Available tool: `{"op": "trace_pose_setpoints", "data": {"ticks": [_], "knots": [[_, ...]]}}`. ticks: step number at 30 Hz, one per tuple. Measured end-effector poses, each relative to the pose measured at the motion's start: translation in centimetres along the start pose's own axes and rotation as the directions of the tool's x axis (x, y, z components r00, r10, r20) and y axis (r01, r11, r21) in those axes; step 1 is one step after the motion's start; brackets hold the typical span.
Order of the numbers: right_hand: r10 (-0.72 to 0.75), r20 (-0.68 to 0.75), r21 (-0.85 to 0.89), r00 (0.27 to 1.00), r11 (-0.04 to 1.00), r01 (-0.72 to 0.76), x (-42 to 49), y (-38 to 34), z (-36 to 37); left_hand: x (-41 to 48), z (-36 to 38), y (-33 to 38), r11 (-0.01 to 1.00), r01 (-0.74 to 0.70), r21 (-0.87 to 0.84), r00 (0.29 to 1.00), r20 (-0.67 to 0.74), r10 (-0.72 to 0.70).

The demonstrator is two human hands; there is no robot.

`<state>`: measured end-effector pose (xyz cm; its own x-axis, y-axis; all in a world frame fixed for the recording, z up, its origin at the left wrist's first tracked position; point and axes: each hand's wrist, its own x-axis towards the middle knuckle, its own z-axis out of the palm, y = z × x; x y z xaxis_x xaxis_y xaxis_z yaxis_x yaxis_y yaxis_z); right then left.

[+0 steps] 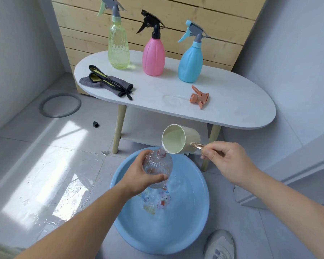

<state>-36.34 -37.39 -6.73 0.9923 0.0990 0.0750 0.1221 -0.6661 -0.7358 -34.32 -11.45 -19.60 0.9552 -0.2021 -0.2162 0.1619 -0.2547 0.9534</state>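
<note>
My left hand (pixel 140 174) grips a clear ribbed bottle (pixel 157 165) without a cap, held over a blue basin (pixel 195 221) on the floor. My right hand (pixel 224 161) pinches the shiny handle of a cream cup (pixel 180 139). The cup is tipped on its side with its rim at the bottle's open neck, and water runs from it into the bottle. An orange spray head (pixel 199 97) lies loose on the white table (pixel 241 109).
On the table stand a green spray bottle (pixel 118 43), a pink one (pixel 153 53) and a blue one (pixel 190 60), with a grey cloth (pixel 108 84) at the left. The floor left of the basin is wet. A shoe (pixel 220 245) sits by the basin.
</note>
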Motion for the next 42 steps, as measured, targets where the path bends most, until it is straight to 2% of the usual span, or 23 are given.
{"op": "trace_pose_setpoints", "data": {"ticks": [21, 42], "knots": [[-0.128, -0.012, -0.033, 0.992, 0.991, 0.128, 0.36, 0.04, -0.54, -0.12, -0.02, -0.45, 1.0, 0.019, -0.005, 1.0, -0.018, -0.019], [-0.286, 0.023, -0.247, 0.958, 0.927, 0.283, 0.56, 0.08, -0.48, 0.02, 0.05, -0.76, 0.999, 0.021, 0.038, 0.999, -0.027, -0.02]]}}
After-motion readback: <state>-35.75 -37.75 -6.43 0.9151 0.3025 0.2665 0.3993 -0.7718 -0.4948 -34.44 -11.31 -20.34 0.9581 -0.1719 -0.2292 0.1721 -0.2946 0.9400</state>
